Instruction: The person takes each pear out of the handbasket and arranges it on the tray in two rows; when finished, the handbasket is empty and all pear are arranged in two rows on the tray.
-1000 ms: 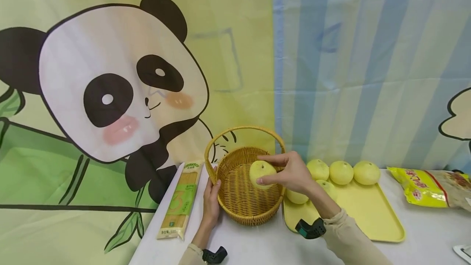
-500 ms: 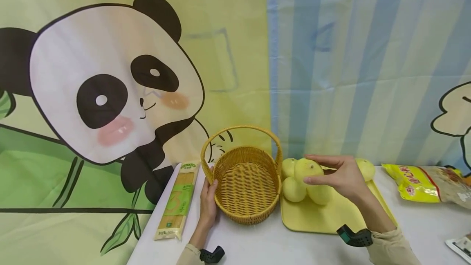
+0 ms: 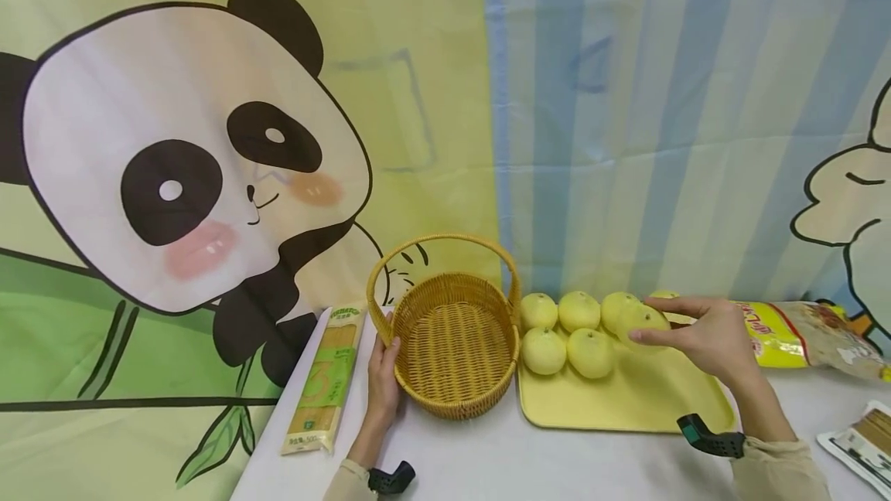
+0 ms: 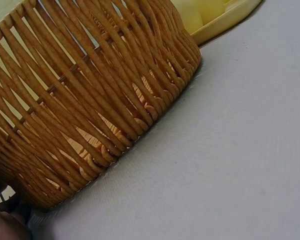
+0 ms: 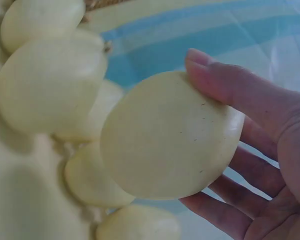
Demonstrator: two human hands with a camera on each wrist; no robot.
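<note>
A round yellow-green pear (image 3: pixel 643 325) is held between the thumb and fingers of my right hand (image 3: pixel 713 335), over the back of the yellow tray (image 3: pixel 626 407). Close by on that tray sit several similar pears (image 3: pixel 590 352), in two rows. In the right wrist view the held pear (image 5: pixel 170 137) shows large; whether it touches the tray is hidden. My left hand (image 3: pixel 384 385) holds the left side of a brown wicker basket (image 3: pixel 455 362), thumb near the foot of its arched handle. The basket's woven bottom shows bare. Its other fingers are mostly hidden behind the basket.
Left of the basket lies a pack of dry noodles (image 3: pixel 323 381). A yellow food bag (image 3: pixel 793 335) lies behind the tray's right end, and a flat white packet (image 3: pixel 859 443) at the table's right edge. A panda-print curtain (image 3: pixel 195 153) hangs close behind.
My right hand has carried the pear from above the basket rightward to the tray, lowering it beside the other pears. The left hand stays at the basket; the head view has shifted slightly right.
</note>
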